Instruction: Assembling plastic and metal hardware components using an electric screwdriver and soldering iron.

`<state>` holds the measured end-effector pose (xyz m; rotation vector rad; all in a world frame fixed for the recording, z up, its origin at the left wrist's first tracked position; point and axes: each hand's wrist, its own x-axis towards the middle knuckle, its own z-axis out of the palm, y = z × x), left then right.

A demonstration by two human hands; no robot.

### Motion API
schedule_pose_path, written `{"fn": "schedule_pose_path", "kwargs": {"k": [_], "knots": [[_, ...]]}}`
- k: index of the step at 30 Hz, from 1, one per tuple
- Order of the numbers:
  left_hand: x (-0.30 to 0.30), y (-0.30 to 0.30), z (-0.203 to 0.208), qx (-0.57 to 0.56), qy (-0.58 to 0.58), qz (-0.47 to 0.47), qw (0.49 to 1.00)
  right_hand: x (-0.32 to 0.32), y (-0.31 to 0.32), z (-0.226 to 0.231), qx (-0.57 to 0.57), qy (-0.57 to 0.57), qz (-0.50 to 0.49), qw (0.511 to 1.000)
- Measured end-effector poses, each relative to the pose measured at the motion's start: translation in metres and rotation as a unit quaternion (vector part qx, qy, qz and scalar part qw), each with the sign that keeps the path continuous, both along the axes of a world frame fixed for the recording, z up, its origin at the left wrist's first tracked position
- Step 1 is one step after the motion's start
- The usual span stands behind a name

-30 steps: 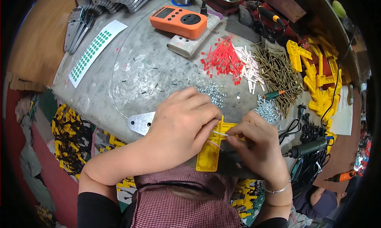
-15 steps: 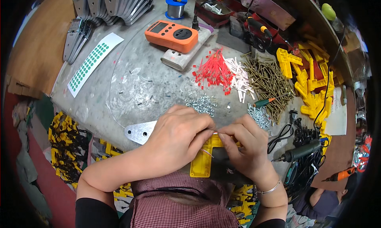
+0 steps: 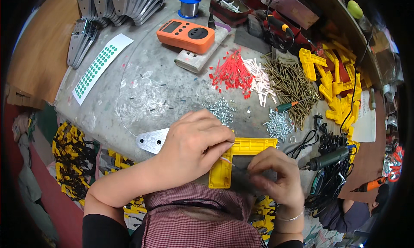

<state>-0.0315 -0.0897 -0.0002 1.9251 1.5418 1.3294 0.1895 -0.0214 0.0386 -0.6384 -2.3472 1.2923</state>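
My left hand (image 3: 196, 146) is closed, its thumb and fingertips pinching the inner corner of a yellow L-shaped plastic housing (image 3: 254, 145). Below those fingertips a thin pale wire with a dark tip (image 3: 227, 161) sticks out over the housing's lower arm. Partly under the same hand lies a silver metal plate with holes (image 3: 148, 141). My right hand (image 3: 278, 177) hovers just right of the housing, apart from it. Its fingers are bent, thumb and forefinger are separated, and nothing shows between them; the fingertips are slightly blurred.
Beyond my hands lie small nuts (image 3: 221, 110), short screws (image 3: 278, 125), long brass-coloured screws (image 3: 293, 86), red-wired parts (image 3: 233, 73) and white sleeves (image 3: 260, 82). An orange meter (image 3: 185, 36) stands behind. On the right are yellow housings (image 3: 340, 92), a power screwdriver (image 3: 327, 157) and black cables (image 3: 330, 187).
My right hand has left the housing and moved down and right, its fingers parting. The housing's right arm is now uncovered. My left hand stays nearly in place.
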Motion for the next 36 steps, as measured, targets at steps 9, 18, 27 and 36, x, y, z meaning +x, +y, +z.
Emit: {"fn": "schedule_pose_path", "kwargs": {"k": [9, 18, 27, 36], "knots": [[-0.002, -0.004, 0.003, -0.009, -0.006, 0.004, 1.0, -0.004, -0.014, -0.019, -0.153, 0.109, -0.062, 0.98], [0.002, -0.005, -0.003, -0.003, -0.014, -0.016, 1.0, -0.027, -0.027, -0.031, -0.273, 0.086, -0.241, 0.928], [0.002, -0.004, -0.002, -0.002, -0.029, -0.012, 0.999, -0.033, -0.024, -0.023, -0.232, 0.038, -0.216, 0.948], [0.004, -0.006, -0.003, 0.054, 0.053, -0.01, 0.997, -0.034, -0.017, -0.018, -0.2, -0.012, -0.202, 0.959]]}}
